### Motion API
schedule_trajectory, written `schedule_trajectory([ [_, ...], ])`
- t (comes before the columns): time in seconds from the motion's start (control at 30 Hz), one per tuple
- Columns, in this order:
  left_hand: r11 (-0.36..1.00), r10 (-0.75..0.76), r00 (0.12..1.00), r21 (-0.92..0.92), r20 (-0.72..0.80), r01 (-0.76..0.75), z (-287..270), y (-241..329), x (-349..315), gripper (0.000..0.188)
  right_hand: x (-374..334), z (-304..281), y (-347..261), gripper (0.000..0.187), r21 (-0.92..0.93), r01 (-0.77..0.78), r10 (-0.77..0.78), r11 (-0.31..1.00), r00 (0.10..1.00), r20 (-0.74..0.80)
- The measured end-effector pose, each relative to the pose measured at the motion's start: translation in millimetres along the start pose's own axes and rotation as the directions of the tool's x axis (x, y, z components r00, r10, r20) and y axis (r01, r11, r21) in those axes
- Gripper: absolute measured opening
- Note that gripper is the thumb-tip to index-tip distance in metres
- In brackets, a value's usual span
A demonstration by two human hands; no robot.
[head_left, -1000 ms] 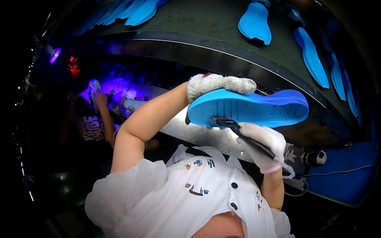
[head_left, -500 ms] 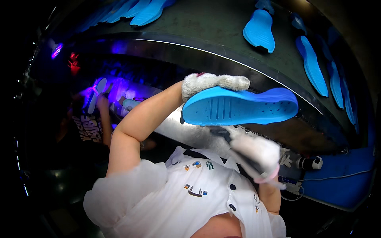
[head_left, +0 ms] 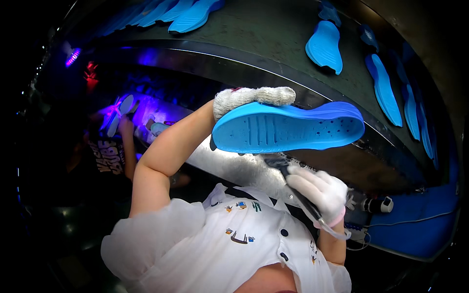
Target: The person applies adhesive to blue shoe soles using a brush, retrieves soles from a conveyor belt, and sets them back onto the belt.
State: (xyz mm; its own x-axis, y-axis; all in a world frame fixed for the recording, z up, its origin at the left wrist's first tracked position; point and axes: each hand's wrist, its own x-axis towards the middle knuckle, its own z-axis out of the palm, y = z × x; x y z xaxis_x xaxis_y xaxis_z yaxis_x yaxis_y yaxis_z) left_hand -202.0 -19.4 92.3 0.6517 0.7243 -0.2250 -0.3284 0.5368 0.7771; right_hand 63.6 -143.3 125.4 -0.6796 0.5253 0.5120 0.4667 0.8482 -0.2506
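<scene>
1. A dark green surface point(head_left: 264, 41) is curving across the top of my view, carrying loose blue soles point(head_left: 325, 46) at the upper left, top and right.
2. Below it, I am seeing a shiny metal surface point(head_left: 227, 163) running behind the forearms.
3. A co-worker point(head_left: 105, 156) in a dark printed shirt is sitting or standing at the left, in purple light; I am not managing to tell which.
4. At the right, a blue panel point(head_left: 391, 232) is lying under a thin white cord point(head_left: 415, 220).
5. I am holding the large blue sole point(head_left: 293, 132) in midair in front of the dark green surface's metal edge, its slotted and holed hollow side facing me.
6. My gloved left hand point(head_left: 254, 97) is gripping its upper left edge, fingers clamped on the sole; those behind it are hiding from me.
7. My right hand point(head_left: 320, 193), in a white glove with a pink cuff, is closing its fingers around a black handle.
8. That handle is belonging to a brush point(head_left: 286, 176), whose head is hovering just under the sole's lower edge; I cannot tell whether they are touching.
</scene>
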Motion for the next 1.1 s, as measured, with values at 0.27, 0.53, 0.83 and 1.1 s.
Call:
schedule_trajectory([
  [0.27,0.925,0.122,0.983,-0.374,0.14,-0.062,3,4,3,0.084,-22,10,15,0.036,0.41,-0.022,0.059,0.912,0.995,-0.078],
  [0.53,0.762,0.593,0.804,-0.291,-0.042,-0.578,-37,133,119,0.082,-24,25,9,0.028,0.507,-0.289,0.473,0.812,0.834,-0.283],
  [0.83,-0.23,0.926,0.375,0.719,-0.047,0.656,-111,150,11,0.05,-56,33,12,0.027,0.575,-0.459,0.695,0.677,0.656,-0.294],
  [1.1,-0.063,0.923,0.361,0.873,-0.134,0.484,-187,133,-20,0.033,-45,41,14,0.025,0.728,-0.521,0.85,0.446,0.5,-0.164],
])
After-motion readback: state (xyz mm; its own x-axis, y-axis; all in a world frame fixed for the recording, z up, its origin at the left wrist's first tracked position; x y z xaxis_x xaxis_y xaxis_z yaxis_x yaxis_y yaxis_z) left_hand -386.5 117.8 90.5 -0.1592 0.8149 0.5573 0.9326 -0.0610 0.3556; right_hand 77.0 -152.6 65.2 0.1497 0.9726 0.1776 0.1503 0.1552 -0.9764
